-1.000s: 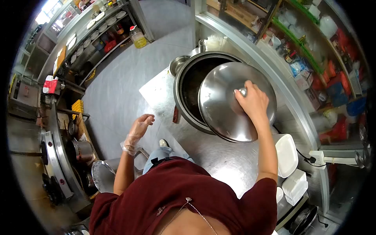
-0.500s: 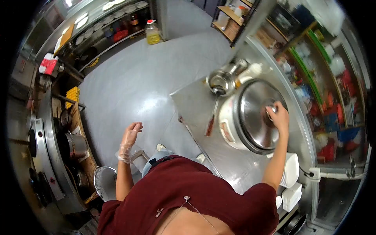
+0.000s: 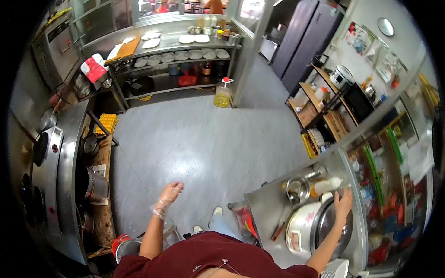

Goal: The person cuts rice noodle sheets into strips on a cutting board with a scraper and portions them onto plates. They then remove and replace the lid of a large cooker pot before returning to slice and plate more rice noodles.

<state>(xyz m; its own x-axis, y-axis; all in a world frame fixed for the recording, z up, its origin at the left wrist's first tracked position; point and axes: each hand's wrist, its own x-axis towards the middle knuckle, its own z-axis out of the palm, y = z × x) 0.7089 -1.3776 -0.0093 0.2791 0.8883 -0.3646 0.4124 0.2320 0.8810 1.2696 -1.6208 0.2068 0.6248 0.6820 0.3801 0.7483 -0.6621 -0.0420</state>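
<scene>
My left hand (image 3: 172, 192), in a thin clear plastic glove, hangs over the floor with its fingers loosely bent and nothing in them. My right hand (image 3: 343, 204) is over the far part of the rice cooker's metal lid (image 3: 344, 238), fingers apart; whether it touches the lid I cannot tell. The white rice cooker (image 3: 300, 227) stands on the steel counter (image 3: 266, 208) with its lid on. Beyond it are a white-capped squeeze bottle (image 3: 327, 186) and a metal pot (image 3: 297, 187). A long-handled ladle (image 3: 283, 222) leans from that pot.
A steel shelf table (image 3: 171, 45) with plates and bowls stands at the back, an oil jug (image 3: 223, 95) on the floor beside it. Stoves (image 3: 54, 162) line the left side. A bucket (image 3: 127, 248) stands by my left arm. A rack (image 3: 320, 104) is at right.
The view has tilted up and turned, showing more of the room. My right hand has let go of the lid's knob and moved to the far side of the lid.
</scene>
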